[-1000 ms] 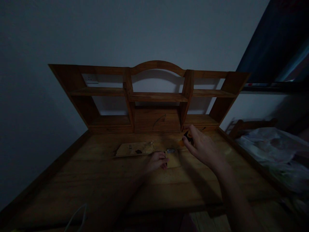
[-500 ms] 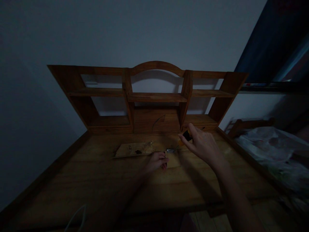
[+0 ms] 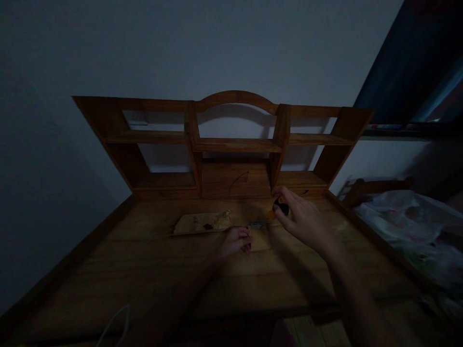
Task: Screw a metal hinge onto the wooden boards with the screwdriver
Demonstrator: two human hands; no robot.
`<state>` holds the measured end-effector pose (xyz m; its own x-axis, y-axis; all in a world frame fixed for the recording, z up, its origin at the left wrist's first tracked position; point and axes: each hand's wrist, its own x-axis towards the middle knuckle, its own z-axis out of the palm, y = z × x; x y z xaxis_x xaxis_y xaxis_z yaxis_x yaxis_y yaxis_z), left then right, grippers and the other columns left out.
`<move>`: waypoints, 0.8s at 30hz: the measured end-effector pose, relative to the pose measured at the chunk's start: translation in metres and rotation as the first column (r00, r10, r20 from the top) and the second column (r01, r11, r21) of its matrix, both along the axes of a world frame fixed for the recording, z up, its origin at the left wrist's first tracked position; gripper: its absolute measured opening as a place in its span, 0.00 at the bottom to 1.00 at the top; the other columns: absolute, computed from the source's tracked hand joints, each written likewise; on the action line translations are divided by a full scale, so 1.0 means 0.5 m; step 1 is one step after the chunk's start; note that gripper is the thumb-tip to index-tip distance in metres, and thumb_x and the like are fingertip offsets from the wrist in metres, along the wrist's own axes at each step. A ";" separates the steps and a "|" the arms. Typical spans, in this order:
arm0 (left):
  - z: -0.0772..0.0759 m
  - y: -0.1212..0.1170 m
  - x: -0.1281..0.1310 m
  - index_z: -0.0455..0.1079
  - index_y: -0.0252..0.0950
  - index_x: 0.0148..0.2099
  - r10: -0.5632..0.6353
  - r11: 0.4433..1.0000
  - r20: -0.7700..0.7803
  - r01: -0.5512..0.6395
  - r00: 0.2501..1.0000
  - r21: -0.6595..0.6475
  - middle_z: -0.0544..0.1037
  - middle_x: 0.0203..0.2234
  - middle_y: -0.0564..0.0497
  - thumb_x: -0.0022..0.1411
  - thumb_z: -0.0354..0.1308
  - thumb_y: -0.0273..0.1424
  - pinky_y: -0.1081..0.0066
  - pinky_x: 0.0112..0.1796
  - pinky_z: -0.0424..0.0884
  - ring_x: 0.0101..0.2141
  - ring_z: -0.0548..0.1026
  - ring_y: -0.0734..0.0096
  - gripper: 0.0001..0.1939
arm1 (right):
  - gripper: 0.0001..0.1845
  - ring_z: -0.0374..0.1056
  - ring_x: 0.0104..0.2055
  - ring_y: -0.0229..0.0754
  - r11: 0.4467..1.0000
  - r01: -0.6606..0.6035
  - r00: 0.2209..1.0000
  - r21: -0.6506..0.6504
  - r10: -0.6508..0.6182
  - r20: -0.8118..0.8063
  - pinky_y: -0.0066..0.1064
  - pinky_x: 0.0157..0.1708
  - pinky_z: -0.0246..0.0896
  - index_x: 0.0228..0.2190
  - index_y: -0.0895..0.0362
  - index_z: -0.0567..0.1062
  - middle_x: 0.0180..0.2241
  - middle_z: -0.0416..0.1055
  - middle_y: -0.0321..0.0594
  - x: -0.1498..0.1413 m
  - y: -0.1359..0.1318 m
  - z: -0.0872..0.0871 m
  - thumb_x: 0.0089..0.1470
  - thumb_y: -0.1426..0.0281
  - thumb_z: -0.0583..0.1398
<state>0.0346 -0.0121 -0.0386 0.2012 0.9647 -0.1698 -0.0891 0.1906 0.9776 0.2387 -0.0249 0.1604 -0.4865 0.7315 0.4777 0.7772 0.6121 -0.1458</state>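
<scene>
In dim light, my right hand (image 3: 304, 219) grips the black and orange handle of a screwdriver (image 3: 280, 208), whose thin shaft runs down-left to a small metal piece (image 3: 256, 225) on the desk. My left hand (image 3: 237, 240) rests on the wooden desk (image 3: 152, 270) with its fingers curled, pressing on a small pale wooden block (image 3: 259, 239) just beside that metal piece. To the left of the metal piece lies a flat wooden board (image 3: 200, 223) with dark and light specks on it.
A wooden hutch (image 3: 235, 144) with shelves and an arched top stands along the desk's far edge against a pale wall. A white cable (image 3: 112, 325) lies at the near left corner. To the right, a wooden bed frame (image 3: 376, 185) and crumpled bedding (image 3: 408, 226).
My right hand shifted slightly with the screwdriver handle, dipping left half a second ago and back now. My left hand stays in place on the block.
</scene>
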 end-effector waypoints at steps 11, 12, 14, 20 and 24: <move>0.000 -0.002 -0.001 0.64 0.32 0.33 -0.008 1.000 -0.019 0.009 1.000 0.030 0.74 0.19 0.53 0.46 0.71 0.42 0.74 0.19 0.68 0.16 0.72 0.72 0.23 | 0.18 0.72 0.41 0.47 1.000 -0.011 1.000 0.003 0.011 -0.012 0.35 0.38 0.63 0.51 0.55 0.65 0.45 0.73 0.47 0.003 0.004 0.003 0.60 0.66 0.51; 0.000 -0.001 -0.001 0.64 0.32 0.33 -0.007 1.000 -0.019 0.007 1.000 0.030 0.74 0.19 0.53 0.47 0.70 0.42 0.74 0.19 0.68 0.16 0.72 0.72 0.23 | 0.17 0.73 0.40 0.47 1.000 0.004 1.000 0.009 -0.004 -0.013 0.35 0.37 0.63 0.51 0.55 0.65 0.44 0.74 0.47 0.003 0.004 0.003 0.61 0.65 0.51; -0.002 -0.001 -0.001 0.64 0.33 0.33 -0.009 0.999 -0.021 0.009 1.000 0.035 0.73 0.18 0.54 0.47 0.70 0.42 0.74 0.19 0.68 0.16 0.72 0.72 0.22 | 0.17 0.73 0.37 0.48 0.999 0.044 0.999 0.020 -0.044 -0.001 0.36 0.36 0.63 0.50 0.56 0.66 0.42 0.74 0.48 0.004 0.005 0.003 0.62 0.63 0.50; -0.011 0.004 -0.002 0.64 0.33 0.32 -0.016 1.000 -0.015 0.016 1.000 0.024 0.74 0.18 0.53 0.48 0.70 0.41 0.74 0.19 0.68 0.16 0.72 0.72 0.21 | 0.21 0.72 0.44 0.48 0.998 -0.061 0.998 -0.023 0.061 0.015 0.36 0.40 0.64 0.54 0.54 0.63 0.48 0.73 0.46 0.014 0.007 0.002 0.59 0.66 0.53; -0.009 0.003 0.000 0.64 0.33 0.33 -0.002 1.000 -0.017 0.002 1.000 0.017 0.73 0.17 0.54 0.49 0.70 0.40 0.75 0.19 0.67 0.15 0.71 0.73 0.21 | 0.17 0.74 0.37 0.49 1.000 0.025 0.998 -0.017 -0.025 0.052 0.36 0.35 0.63 0.49 0.56 0.66 0.36 0.76 0.45 0.012 0.004 0.002 0.62 0.62 0.50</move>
<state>0.0348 -0.0106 -0.0431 0.2004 0.9672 -0.1564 -0.0716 0.1737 0.9822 0.2446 -0.0227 0.1616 -0.4919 0.7519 0.4391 0.7991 0.5901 -0.1153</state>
